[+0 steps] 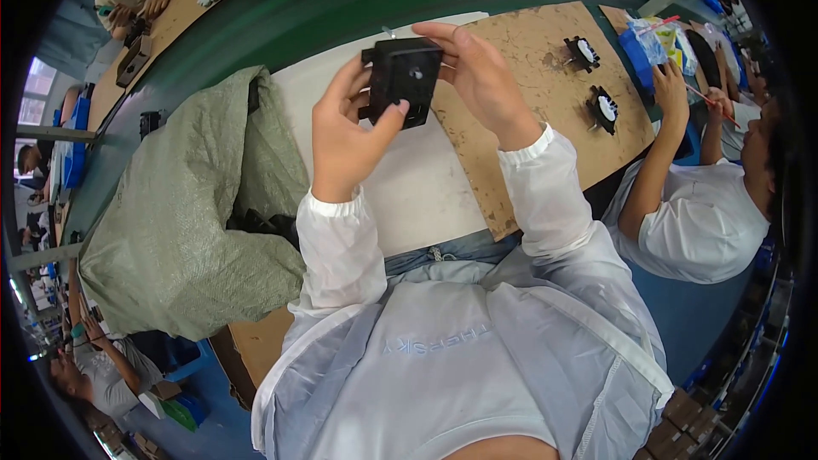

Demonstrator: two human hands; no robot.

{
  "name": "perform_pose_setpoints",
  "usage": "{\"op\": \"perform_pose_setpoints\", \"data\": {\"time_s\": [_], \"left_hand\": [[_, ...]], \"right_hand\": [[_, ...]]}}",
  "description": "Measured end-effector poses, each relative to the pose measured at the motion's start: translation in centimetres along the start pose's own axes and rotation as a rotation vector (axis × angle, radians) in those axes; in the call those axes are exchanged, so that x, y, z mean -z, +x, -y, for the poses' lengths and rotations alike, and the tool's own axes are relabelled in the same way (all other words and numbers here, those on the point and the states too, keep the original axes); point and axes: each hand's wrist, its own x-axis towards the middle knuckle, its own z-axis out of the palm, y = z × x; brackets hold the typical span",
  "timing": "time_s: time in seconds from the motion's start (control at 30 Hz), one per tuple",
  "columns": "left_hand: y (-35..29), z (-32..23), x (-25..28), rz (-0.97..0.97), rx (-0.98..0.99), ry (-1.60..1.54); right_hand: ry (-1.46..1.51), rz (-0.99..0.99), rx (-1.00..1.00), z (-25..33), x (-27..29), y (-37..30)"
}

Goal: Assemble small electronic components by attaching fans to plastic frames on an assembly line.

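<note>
Over the white board (409, 196), my left hand (354, 128) grips a black box-shaped plastic part (407, 72), its thumb pressed on the lower face and its fingers behind the left side. A small round spot shows on the part's face. My right hand (481, 77) is at the part's right edge, with fingers stretched over its top corner and the palm turned toward it. On the brown board (545, 94) to the right lie two small black parts with white round centres, an upper one (583, 54) and a lower one (603, 109).
At the left stands a large green-grey woven sack (196, 204), its mouth open, dark pieces inside. A green conveyor belt (341, 4) runs behind the boards. At the right sits a co-worker (690, 213) near a blue bin (641, 47). Other people work across the belt and at far left.
</note>
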Motion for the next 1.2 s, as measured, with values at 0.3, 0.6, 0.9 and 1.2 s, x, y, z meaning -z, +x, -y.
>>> {"op": "perform_pose_setpoints", "data": {"time_s": [0.3,0.6,0.9,1.2], "left_hand": [[-0.8,0.5,-1.3,0.055,-0.123,0.102],[-8.6,-3.9,8.7,0.253,0.287,1.441],[-10.2,-5.5,13.1,0.328,0.437,1.858],[-4.1,-7.8,8.9,0.071,0.229,1.435]], "right_hand": [[-0.130,0.174,0.177,0.4,1.6,0.0],[-0.353,-0.218,-0.067,-5.3,2.6,13.5],[-1.325,-0.312,-0.204,-6.7,1.9,22.4],[-0.839,0.647,0.134,-4.4,-2.7,0.3]]}}
